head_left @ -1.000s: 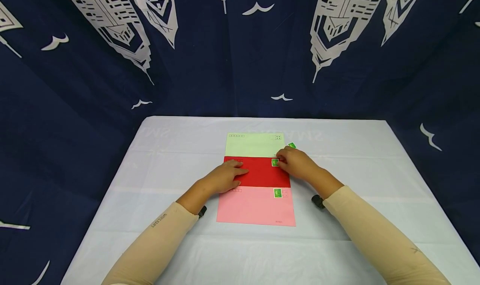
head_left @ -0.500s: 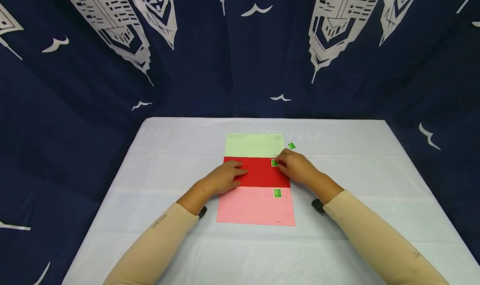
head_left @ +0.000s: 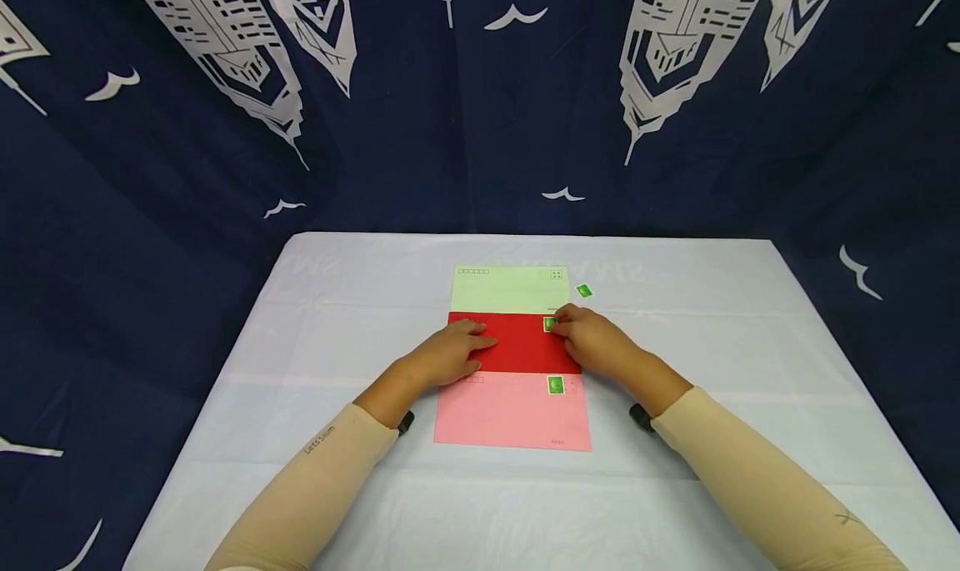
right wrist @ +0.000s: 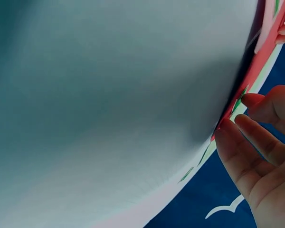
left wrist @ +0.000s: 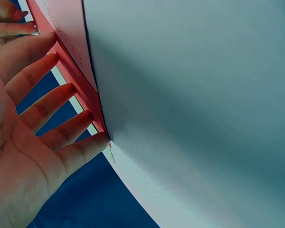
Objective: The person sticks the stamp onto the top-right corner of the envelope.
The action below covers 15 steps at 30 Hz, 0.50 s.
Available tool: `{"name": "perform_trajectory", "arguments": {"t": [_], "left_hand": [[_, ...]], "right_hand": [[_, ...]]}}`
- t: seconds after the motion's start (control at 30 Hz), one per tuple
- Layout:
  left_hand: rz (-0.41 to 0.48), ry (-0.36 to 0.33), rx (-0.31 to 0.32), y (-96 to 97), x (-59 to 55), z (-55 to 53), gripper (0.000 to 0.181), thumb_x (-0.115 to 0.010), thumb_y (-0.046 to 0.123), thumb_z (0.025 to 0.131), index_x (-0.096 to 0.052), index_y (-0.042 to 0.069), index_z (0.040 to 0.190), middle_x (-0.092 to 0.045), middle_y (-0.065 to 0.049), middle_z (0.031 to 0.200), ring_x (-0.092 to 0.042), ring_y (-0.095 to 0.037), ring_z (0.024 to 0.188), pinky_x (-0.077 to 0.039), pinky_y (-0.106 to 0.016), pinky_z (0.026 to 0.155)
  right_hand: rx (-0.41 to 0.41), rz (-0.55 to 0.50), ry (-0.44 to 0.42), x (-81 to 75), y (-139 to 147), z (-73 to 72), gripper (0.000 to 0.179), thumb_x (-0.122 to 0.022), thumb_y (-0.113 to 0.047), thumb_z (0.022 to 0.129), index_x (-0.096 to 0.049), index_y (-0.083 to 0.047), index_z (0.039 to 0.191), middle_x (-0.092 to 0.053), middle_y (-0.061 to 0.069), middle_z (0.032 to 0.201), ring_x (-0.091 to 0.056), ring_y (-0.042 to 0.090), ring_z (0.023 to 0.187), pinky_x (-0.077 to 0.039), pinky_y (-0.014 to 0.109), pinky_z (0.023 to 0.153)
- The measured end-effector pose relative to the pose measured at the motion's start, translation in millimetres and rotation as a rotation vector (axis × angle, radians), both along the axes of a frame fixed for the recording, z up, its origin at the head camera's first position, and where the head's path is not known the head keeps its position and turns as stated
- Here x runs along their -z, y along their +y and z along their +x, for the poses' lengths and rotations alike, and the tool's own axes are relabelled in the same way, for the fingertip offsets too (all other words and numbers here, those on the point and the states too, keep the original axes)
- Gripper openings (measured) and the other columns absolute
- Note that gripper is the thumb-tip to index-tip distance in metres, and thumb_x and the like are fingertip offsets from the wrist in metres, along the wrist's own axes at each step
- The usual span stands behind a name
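Note:
A red envelope [head_left: 521, 346] lies between a light green envelope [head_left: 510, 289] above and a pink one [head_left: 495, 413] below. My left hand [head_left: 441, 354] rests on the red envelope's left part, its fingers spread and their tips down on the paper, as the left wrist view also shows. At the red envelope's upper right corner is a green postage stamp [head_left: 548, 324]. My right hand [head_left: 596, 339] has its thumb and fingertips at this stamp, partly covering it. In the right wrist view the thumb touches the stamp [right wrist: 237, 102] while the other fingers reach past it, slightly bent.
Another green stamp [head_left: 555, 385] sits at the upper right of the pink envelope. A loose stamp [head_left: 584, 291] lies on the white tablecloth [head_left: 697, 304] just right of the green envelope. A dark blue printed curtain [head_left: 465, 121] hangs behind the table.
My right hand has shifted slightly down over the stamp on the red envelope, uncovering more of the loose stamp behind it. The left hand has stayed in place.

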State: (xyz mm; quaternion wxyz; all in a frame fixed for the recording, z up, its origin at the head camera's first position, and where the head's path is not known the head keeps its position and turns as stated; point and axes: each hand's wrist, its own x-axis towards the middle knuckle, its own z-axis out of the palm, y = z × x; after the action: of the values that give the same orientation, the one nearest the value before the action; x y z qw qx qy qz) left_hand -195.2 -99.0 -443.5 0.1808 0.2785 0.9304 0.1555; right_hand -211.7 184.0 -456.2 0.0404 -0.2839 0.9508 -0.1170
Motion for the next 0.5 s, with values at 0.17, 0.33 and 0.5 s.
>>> {"name": "perform_trajectory", "arguments": {"t": [0.17, 0.33, 0.5], "left_hand": [[0.001, -0.004, 0.001, -0.1, 0.0, -0.1, 0.050, -0.062, 0.018, 0.100, -0.053, 0.014, 0.148, -0.040, -0.012, 0.160, -0.031, -0.030, 0.152, -0.034, -0.044, 0.124], [-0.006, 0.003, 0.003, 0.1, 2.5, -0.9, 0.050, -0.063, 0.018, 0.100, -0.053, 0.014, 0.148, -0.041, -0.011, 0.160, -0.031, -0.030, 0.152, -0.034, -0.043, 0.124], [-0.007, 0.001, -0.008, -0.6, 4.6, -1.3, 0.050, -0.063, 0.019, 0.099, -0.053, 0.016, 0.148, -0.040, -0.010, 0.161, -0.031, -0.029, 0.152, -0.034, -0.043, 0.124]], "right_hand": [[-0.034, 0.023, 0.033, 0.6, -0.1, 1.7, 0.036, -0.064, -0.002, 0.092, -0.069, 0.002, 0.127, -0.062, 0.018, 0.137, -0.061, 0.036, 0.122, -0.054, 0.047, 0.104], [-0.042, 0.033, 0.047, 2.5, 0.2, 2.9, 0.037, -0.063, -0.003, 0.091, -0.068, 0.003, 0.127, -0.062, 0.017, 0.140, -0.061, 0.036, 0.119, -0.056, 0.043, 0.099], [-0.048, 0.061, 0.067, 3.7, 0.0, 2.5, 0.035, -0.064, -0.005, 0.091, -0.069, 0.003, 0.125, -0.064, 0.015, 0.138, -0.062, 0.034, 0.116, -0.056, 0.041, 0.097]]}}
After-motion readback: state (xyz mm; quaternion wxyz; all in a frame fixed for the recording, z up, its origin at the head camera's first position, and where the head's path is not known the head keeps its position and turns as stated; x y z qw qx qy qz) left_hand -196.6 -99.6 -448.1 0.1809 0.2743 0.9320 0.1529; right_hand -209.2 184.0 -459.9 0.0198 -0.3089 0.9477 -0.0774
